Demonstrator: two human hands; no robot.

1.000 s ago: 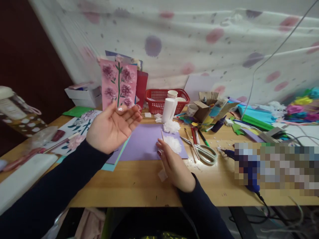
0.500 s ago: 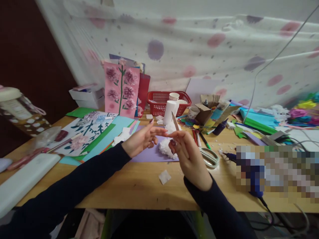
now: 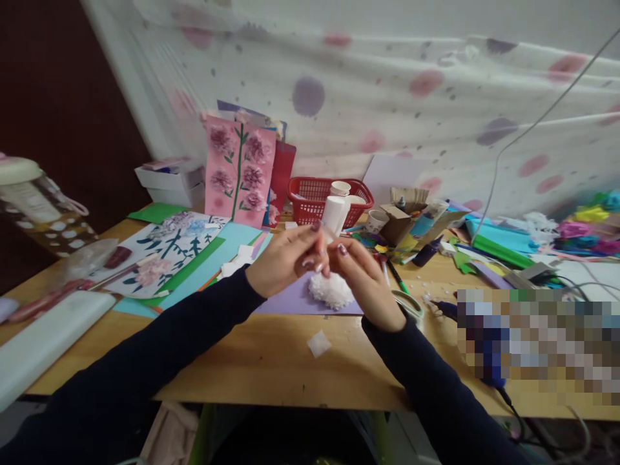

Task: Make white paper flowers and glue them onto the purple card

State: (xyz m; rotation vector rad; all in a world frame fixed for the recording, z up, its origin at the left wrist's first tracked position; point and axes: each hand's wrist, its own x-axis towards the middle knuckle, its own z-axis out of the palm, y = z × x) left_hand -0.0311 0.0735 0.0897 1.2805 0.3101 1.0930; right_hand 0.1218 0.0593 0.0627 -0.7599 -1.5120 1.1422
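My left hand [image 3: 290,258] and my right hand [image 3: 365,274] meet fingertip to fingertip above the purple sheet. Both have their fingers pinched together. Something small, thin and pale shows between the fingertips, too blurred to name. Just below them a fluffy white paper flower [image 3: 331,290] lies on the purple sheet [image 3: 285,299]. A small white paper square [image 3: 318,344] rests on the wooden table [image 3: 232,368] near its front edge. Behind my fingers stands a white cylinder [image 3: 333,214].
A red basket [image 3: 303,210] and a pink flower card [image 3: 232,171] stand at the back. Scissors [image 3: 409,303] lie beside my right wrist, with a blue glue gun [image 3: 493,365] farther right. A long white box [image 3: 53,342] and a patterned bottle [image 3: 39,206] are at the left.
My left hand has moved right and closed into a pinch against my right fingertips. My right hand has turned, and the pointed pale piece that stood up from it no longer shows clearly.
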